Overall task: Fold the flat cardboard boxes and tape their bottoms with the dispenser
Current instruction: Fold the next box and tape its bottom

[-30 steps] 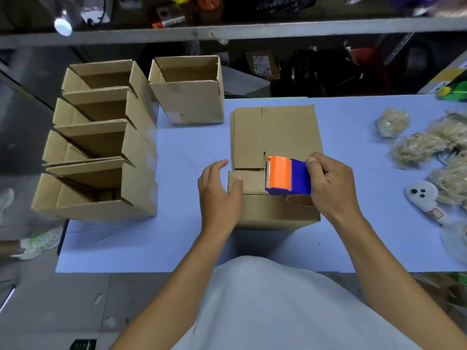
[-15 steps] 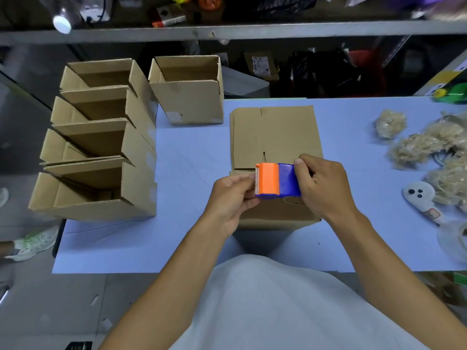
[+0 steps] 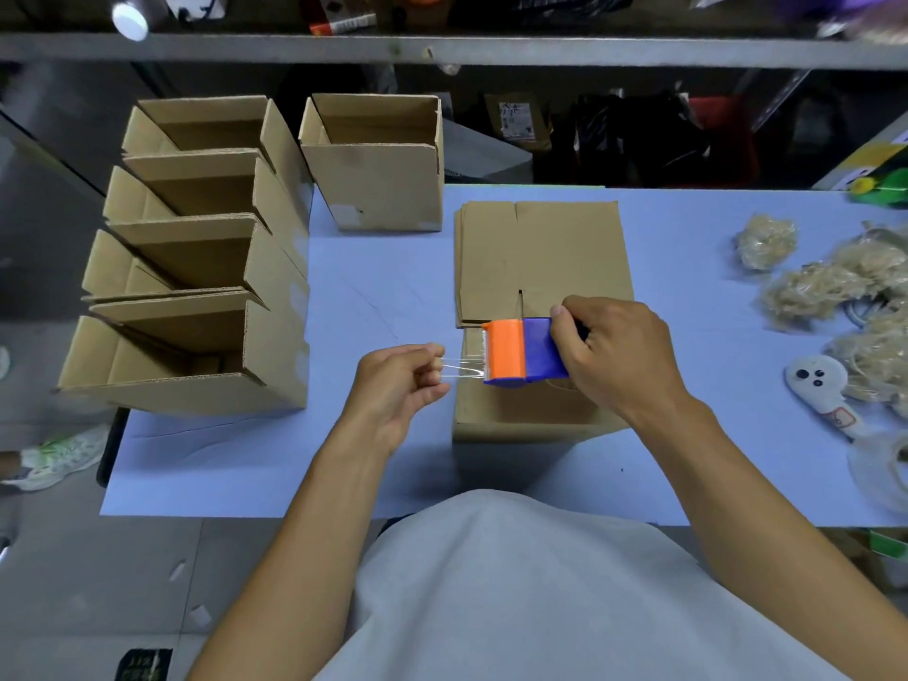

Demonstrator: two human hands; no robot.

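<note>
Head view shows my right hand (image 3: 614, 358) curled round the blue end of the orange and blue tape dispenser (image 3: 521, 353), which hangs just above the folded box (image 3: 530, 410) standing bottom up at the near edge of the blue table (image 3: 383, 297). My left hand (image 3: 398, 385) pinches the free end of the clear tape (image 3: 462, 368), a short strip stretched between my fingertips and the dispenser's toothed edge.

To do this well, I judge I should keep the strip taut and level so it does not curl back on itself, lay its end over the left side wall of the box, press it down, then run the dispenser straight along the seam where the flaps meet.

That seam is hidden under the dispenser and my right hand, so I cannot tell whether the flaps lie flush. The tape roll itself is covered by my hand. The strip is nearly invisible, showing only as thin glints. Behind the box lies a stack of flat boxes (image 3: 545, 253); finished open boxes (image 3: 206, 307) stand at the left. At the right edge, pale fibre bundles (image 3: 825, 282) are cut off by the frame.
</note>
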